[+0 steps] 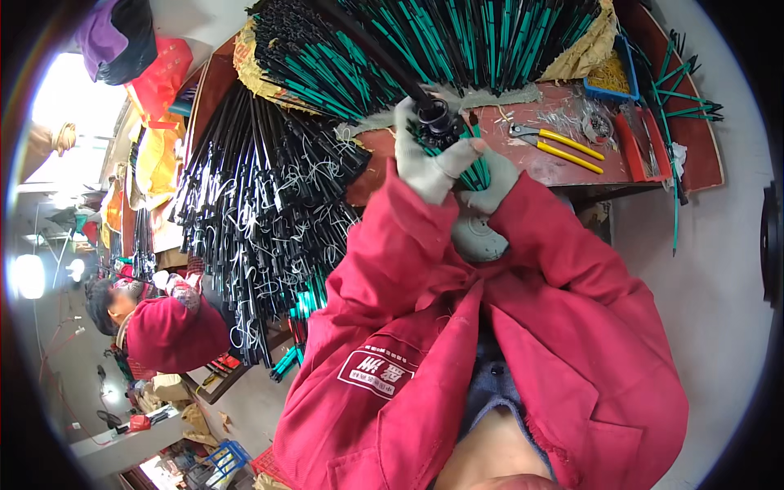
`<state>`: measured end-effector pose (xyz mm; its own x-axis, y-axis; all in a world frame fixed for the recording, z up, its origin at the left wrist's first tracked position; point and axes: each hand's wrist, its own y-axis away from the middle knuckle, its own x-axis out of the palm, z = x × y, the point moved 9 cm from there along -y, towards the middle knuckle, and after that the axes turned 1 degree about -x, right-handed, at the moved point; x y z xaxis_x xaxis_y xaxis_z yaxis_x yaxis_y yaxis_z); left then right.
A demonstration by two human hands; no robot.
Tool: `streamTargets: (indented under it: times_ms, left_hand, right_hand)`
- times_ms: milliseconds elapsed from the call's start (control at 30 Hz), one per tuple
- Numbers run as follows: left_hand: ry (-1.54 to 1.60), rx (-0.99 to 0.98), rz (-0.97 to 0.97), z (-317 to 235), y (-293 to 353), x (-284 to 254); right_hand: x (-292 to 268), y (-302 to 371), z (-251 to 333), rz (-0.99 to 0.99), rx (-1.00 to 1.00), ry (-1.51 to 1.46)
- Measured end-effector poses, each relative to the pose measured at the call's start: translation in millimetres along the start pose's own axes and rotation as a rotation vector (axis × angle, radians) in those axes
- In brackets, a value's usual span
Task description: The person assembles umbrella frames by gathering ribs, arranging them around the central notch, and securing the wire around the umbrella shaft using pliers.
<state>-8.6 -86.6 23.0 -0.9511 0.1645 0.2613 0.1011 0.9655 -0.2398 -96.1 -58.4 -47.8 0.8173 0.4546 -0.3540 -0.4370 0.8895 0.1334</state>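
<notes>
My left hand (426,167), in a whitish glove with bare fingertips, is closed around the hub end of an umbrella frame. Its black shaft (380,51) slants up and away to the left; a black hub (438,121) sits at the near end. Green and black ribs (476,174) gather below the hub. Against them my right hand (498,180), also gloved, is closed on the lower part of the bundle; some fingers are hidden. A grey rounded object (480,240) lies just below my hands, close to my jacket.
Green and black ribs (498,45) lie massed at the back. Many black shafts (269,188) with white ties hang at the left. Yellow-handled pliers (563,150), a red box (641,143) and a blue basket (614,80) are on the right. Another person (175,327) works at far left.
</notes>
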Motion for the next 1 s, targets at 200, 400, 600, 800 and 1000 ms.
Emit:
streamTargets:
  times_ms: [200,400,600,800,1000]
  left_hand:
    - [0.039,-0.046,-0.450,15.8,25.0,-18.4]
    - [-0.071,0.258,-0.134,-5.8,0.8,-24.1]
    - [-0.197,0.275,-0.044,3.6,-2.5,-21.3]
    - [-0.287,0.356,-0.069,-2.2,5.2,-24.6]
    - [-0.195,0.349,-0.091,-2.1,6.1,-15.5]
  right_hand:
    - [-9.5,6.7,8.5,-0.360,-0.144,0.223]
    - [-107.8,18.9,-77.8,-0.235,0.146,0.916]
    - [-135.9,17.7,-121.3,0.023,0.414,1.227]
    - [-120.7,34.0,-85.8,-0.273,0.227,0.764]
    - [-55.0,63.9,5.4,0.025,0.063,0.193]
